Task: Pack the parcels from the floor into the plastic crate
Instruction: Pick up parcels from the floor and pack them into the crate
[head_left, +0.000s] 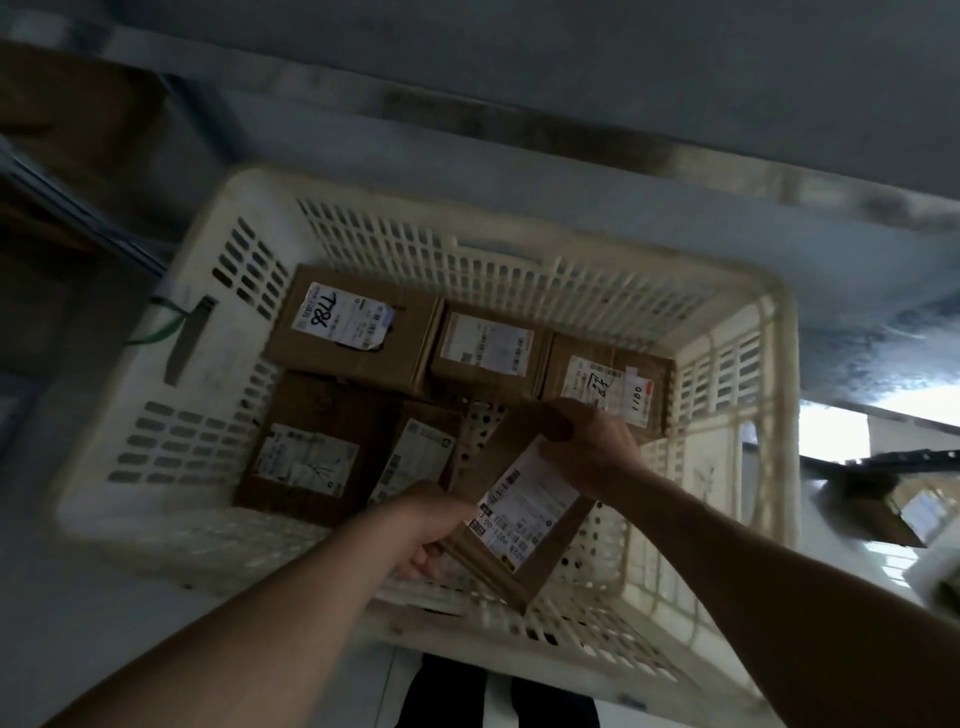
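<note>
A grey floor (519, 150) fills the upper part of the view, crossed by a worn, dirty strip (675, 171) running down toward the right. At far left stands a dark brown shape (67, 114), too blurred to identify. At the bottom edge, dark trousers (467, 696) show a white stripe. A bright patch (831, 431) lies at right

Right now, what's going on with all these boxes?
A person is packing cardboard parcels into a white plastic crate. Both hands hold one labelled parcel over the bare part of the crate floor: the left hand grips its near end, the right hand its far end. Five parcels already lie inside, three along the far wall and two on the left.
</note>
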